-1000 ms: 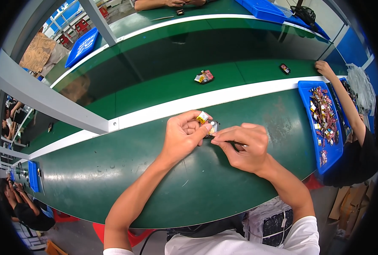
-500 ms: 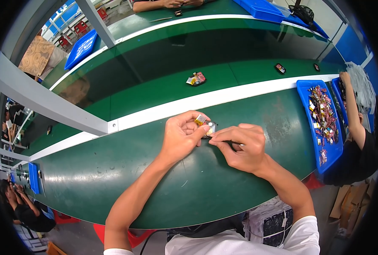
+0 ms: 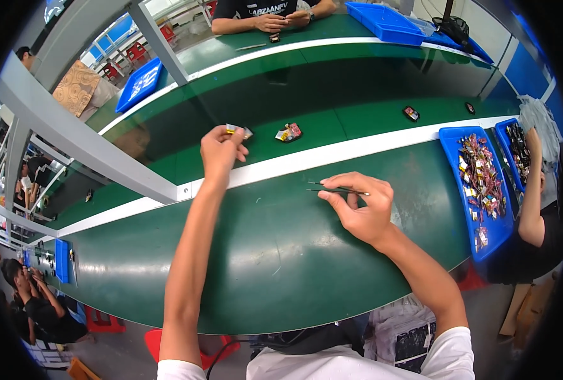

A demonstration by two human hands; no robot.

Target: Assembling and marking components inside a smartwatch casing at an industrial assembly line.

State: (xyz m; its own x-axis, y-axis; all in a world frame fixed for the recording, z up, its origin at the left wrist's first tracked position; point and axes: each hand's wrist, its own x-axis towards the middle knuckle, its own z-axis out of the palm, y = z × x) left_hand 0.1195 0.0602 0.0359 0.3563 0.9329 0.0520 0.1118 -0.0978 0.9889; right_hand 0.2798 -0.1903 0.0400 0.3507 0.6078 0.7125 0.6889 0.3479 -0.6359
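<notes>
My left hand (image 3: 219, 155) is stretched out over the green conveyor belt (image 3: 199, 152), pinching a small black-cased electronic unit (image 3: 248, 133). A silver-and-yellow battery cell (image 3: 231, 128) shows at its top; the fingers cover the rest. Just right of it on the belt lies a similar cased unit (image 3: 289, 132) with pink and yellow parts. Above the green worktable (image 3: 262, 266), my right hand (image 3: 365, 208) is closed round a pair of dark tweezers (image 3: 332, 188). Their tips are spread apart, point left and have nothing between them.
A blue tray (image 3: 478, 244) heaped with small pink and yellow parts stands at right, beside another blue tray (image 3: 500, 128) and a co-worker's arm (image 3: 533, 190). Two dark units (image 3: 411, 113) lie farther along the belt. A grey metal post (image 3: 91, 142) rises at left. Another person sits opposite.
My left hand has left the right hand and moved forward and left over the belt with the unit. The right hand stays near its place; the tweezers' tips are now free of the unit.
</notes>
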